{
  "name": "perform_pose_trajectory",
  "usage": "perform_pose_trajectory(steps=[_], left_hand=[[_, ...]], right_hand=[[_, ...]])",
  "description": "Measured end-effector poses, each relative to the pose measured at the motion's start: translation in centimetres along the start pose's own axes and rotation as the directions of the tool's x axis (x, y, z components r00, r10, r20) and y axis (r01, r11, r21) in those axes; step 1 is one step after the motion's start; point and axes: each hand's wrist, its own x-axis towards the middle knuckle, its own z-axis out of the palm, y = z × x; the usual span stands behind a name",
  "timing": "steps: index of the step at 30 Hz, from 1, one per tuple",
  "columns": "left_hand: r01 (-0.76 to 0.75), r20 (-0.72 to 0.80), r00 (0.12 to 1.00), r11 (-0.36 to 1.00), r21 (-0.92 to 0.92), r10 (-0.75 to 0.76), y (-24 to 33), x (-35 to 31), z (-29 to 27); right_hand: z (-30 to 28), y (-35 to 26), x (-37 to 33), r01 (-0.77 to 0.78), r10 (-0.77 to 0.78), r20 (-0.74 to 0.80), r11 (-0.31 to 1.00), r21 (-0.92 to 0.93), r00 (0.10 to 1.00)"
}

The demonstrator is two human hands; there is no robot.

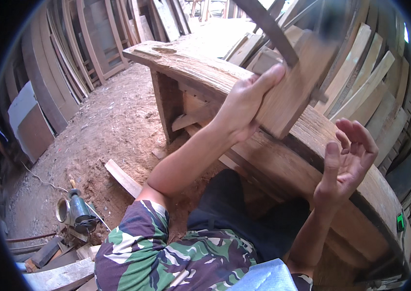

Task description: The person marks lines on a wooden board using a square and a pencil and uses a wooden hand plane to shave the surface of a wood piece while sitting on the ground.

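Left hand (248, 103) grips a wooden block (288, 102), perhaps touching the bench edge (191, 76) — right hand (343, 162) spread in open air.

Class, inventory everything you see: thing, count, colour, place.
Wooden board: one, tan, left hand
Curved strip: one, dark, top centre
Workbench: one, brown, centre
Planks: many, brown, upper right
Wooden frames: several, brown, upper left
Machine: one, teal, lower left
Offcuts: several, brown, lower left
Small item: one, green, far right
Camouflage shirt: one, multicoloured, bottom
Trousers: one pair, dark, lower centre
Cloth: one, pale blue, bottom
Forearms: two, bare, centre
Left hand: one, bare, gripping board
Right hand: one, bare, fingers open, by workbench
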Motion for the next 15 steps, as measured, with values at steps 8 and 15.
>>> perform_pose_trajectory(steps=[8,15], left_hand=[[0.165,0.183,0.98,0.845,-0.508,-0.081,-4.3,2.2,5.0],[0.154,0.073,0.985,0.614,-0.774,-0.155,-10.1,3.0,4.1]], right_hand=[[0.6,-0.7,4.2,0.374,-0.309,0.227,0.858,-0.352,0.924],[1.1,2.2,5.5,0.139,-0.032,0.368,0.953,-0.268,0.929]])
